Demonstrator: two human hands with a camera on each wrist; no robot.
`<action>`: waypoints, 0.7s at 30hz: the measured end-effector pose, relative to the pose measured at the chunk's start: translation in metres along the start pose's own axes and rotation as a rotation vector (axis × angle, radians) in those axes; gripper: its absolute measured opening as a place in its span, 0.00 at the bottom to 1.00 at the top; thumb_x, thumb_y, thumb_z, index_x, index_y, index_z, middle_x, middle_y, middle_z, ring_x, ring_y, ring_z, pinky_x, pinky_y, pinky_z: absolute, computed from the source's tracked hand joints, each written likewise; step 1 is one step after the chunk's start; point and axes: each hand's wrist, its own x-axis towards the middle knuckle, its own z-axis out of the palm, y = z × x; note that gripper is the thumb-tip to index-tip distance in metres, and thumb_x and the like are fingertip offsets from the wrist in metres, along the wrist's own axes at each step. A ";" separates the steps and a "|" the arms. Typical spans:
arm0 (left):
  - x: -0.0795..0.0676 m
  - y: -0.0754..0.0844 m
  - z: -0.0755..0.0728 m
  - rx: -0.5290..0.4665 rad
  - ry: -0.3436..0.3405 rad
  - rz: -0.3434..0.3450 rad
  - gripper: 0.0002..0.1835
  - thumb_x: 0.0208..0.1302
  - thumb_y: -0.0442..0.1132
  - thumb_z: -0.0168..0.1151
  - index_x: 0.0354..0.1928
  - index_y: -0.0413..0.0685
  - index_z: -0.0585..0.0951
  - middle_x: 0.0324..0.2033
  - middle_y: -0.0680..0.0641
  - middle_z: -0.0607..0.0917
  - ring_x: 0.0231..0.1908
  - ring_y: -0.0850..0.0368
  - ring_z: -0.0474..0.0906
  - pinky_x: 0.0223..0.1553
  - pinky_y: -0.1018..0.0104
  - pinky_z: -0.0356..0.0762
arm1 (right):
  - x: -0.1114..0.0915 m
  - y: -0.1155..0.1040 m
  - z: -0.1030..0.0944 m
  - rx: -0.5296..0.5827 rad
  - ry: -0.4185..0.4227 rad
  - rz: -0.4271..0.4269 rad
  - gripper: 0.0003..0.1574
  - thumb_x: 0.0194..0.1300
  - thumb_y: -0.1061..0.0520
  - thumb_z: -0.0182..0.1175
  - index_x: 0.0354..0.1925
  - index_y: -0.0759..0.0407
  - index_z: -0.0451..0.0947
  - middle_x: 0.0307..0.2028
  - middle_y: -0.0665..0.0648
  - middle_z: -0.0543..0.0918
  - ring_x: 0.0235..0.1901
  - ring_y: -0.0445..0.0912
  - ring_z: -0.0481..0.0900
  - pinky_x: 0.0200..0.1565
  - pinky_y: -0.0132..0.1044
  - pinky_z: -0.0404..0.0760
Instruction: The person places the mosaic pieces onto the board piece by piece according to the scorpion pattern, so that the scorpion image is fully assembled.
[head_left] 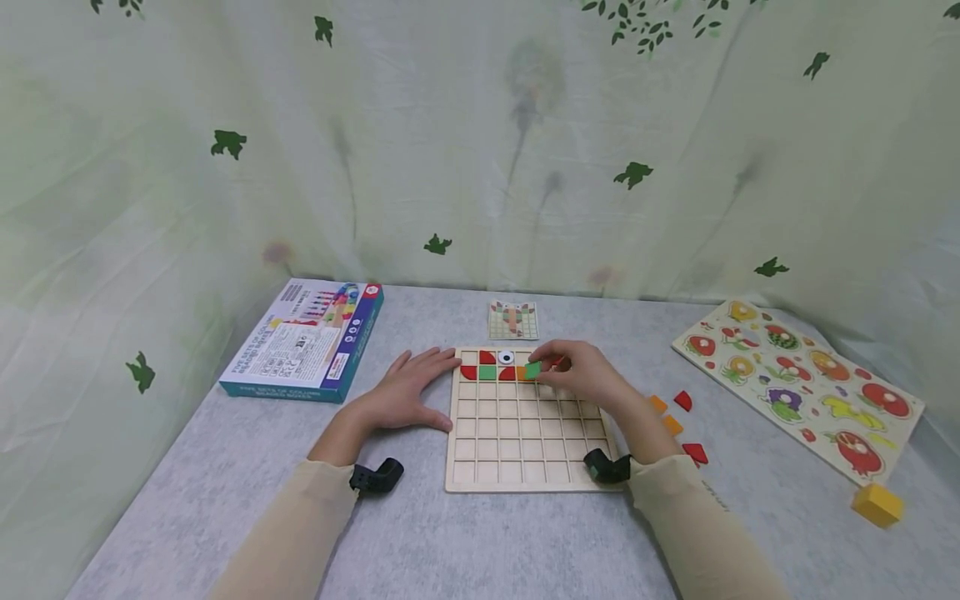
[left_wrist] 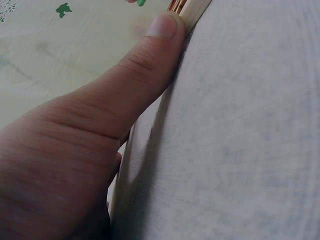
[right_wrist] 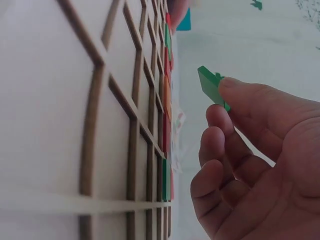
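A wooden grid board [head_left: 531, 450] lies on the table. Its two far rows carry a white eye tile [head_left: 506, 357], red pieces [head_left: 487, 357], a green tile [head_left: 487, 372] and an orange tile [head_left: 521, 374]. My right hand [head_left: 585, 372] pinches another green tile [right_wrist: 212, 86] between thumb and index finger, raised off the grid in the right wrist view. Beside the board's left edge, my left hand [head_left: 405, 392] spreads its fingers, with the thumb [left_wrist: 145, 65] against that edge. Part of the far rows is hidden behind my right hand.
Behind the board lies a small pattern card [head_left: 513, 321]. A boxed set [head_left: 300, 346] sits at left. Loose orange pieces [head_left: 672, 425] and red pieces [head_left: 695, 452] lie right of the board, near a fruit puzzle board [head_left: 795, 400] and a yellow block [head_left: 877, 506].
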 end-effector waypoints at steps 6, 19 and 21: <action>-0.001 0.001 -0.001 -0.007 0.001 -0.003 0.59 0.45 0.71 0.72 0.78 0.60 0.58 0.79 0.51 0.54 0.80 0.46 0.41 0.78 0.38 0.28 | 0.002 -0.003 0.009 0.025 -0.057 -0.030 0.13 0.64 0.58 0.68 0.48 0.50 0.84 0.36 0.53 0.81 0.34 0.46 0.75 0.35 0.35 0.76; 0.001 0.000 0.001 -0.004 -0.002 0.000 0.59 0.45 0.71 0.72 0.78 0.60 0.58 0.79 0.52 0.55 0.80 0.47 0.41 0.78 0.38 0.28 | 0.003 -0.006 0.028 -0.060 -0.064 -0.079 0.12 0.63 0.56 0.69 0.46 0.48 0.84 0.32 0.49 0.80 0.31 0.44 0.74 0.35 0.34 0.74; 0.001 0.000 0.001 -0.004 -0.002 -0.001 0.59 0.45 0.71 0.72 0.78 0.60 0.58 0.79 0.52 0.54 0.80 0.47 0.41 0.78 0.39 0.28 | 0.004 -0.005 0.030 -0.063 -0.057 -0.070 0.11 0.63 0.55 0.69 0.45 0.48 0.84 0.32 0.49 0.80 0.31 0.44 0.73 0.35 0.34 0.74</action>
